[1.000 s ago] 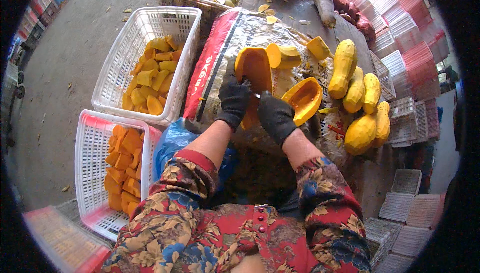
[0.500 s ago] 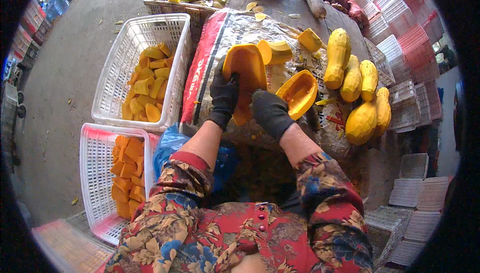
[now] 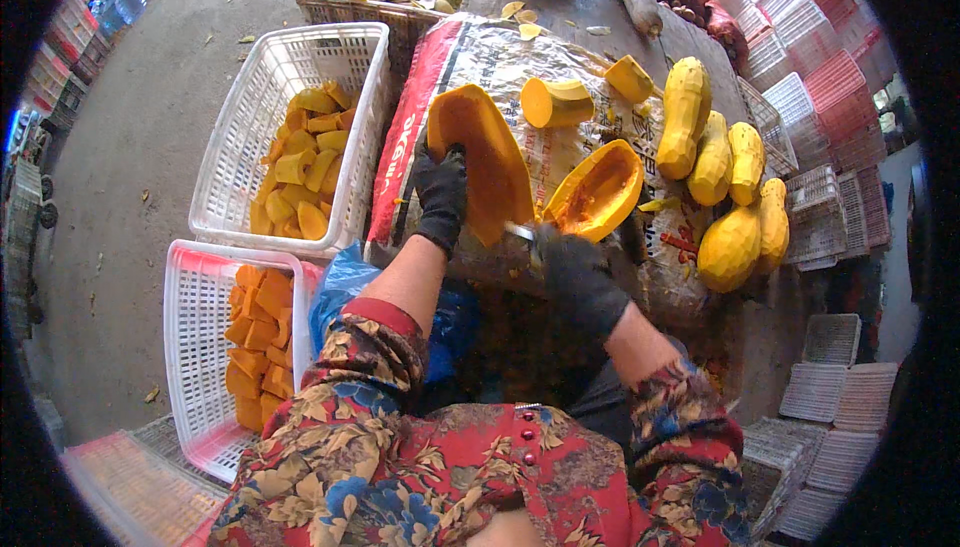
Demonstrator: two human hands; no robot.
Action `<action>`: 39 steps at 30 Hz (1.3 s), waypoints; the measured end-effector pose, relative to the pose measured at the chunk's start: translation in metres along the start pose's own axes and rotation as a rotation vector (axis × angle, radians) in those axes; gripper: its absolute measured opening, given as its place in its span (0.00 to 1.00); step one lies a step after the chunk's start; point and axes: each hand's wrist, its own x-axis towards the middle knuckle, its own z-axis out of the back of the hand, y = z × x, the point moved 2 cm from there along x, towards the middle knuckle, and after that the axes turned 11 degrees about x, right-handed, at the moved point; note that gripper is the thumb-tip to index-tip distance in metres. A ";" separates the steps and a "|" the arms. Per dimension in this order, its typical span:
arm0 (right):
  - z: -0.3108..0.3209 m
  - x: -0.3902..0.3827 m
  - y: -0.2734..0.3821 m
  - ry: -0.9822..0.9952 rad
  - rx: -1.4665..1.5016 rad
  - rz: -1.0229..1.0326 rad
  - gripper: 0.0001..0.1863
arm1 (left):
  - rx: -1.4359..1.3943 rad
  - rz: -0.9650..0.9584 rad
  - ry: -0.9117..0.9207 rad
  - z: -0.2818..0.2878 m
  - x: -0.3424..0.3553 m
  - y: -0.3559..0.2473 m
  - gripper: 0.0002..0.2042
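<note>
My left hand (image 3: 441,190), in a black glove, is closed on the left edge of a hollowed half of orange pumpkin (image 3: 487,172), cut face up on the sack-covered table. My right hand (image 3: 582,282), also black-gloved and somewhat blurred, is closed round a tool with a short silvery metal end (image 3: 521,232); its exact kind does not show. That end lies close to the pumpkin half's lower tip. Just beyond my right hand rests another pumpkin half (image 3: 597,190), its hollow facing up. A peeled pumpkin chunk (image 3: 556,104) and a smaller piece (image 3: 629,79) lie farther back.
Several peeled whole pumpkins (image 3: 729,247) lie at the table's right. On the left stand a white crate (image 3: 206,192) of yellow pieces and a pink-white crate (image 3: 185,347) of orange blocks. A peelings crate (image 3: 310,9) is behind. Stacked crates (image 3: 830,387) line the right.
My right hand has drawn back from the held pumpkin half toward the lower right, and the tool's metal end now shows. The held half has turned and lies flatter, uncovering the chunk behind it.
</note>
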 end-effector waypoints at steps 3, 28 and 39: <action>0.001 0.057 0.014 -0.020 -0.268 0.085 0.07 | 0.053 0.041 -0.006 -0.001 -0.004 0.009 0.17; 0.042 -0.094 -0.053 -0.091 0.889 -0.373 0.15 | -0.505 0.674 0.228 -0.016 -0.032 0.019 0.20; 0.022 0.072 0.009 0.009 -0.241 0.023 0.09 | 0.111 0.153 0.042 -0.014 -0.023 0.001 0.35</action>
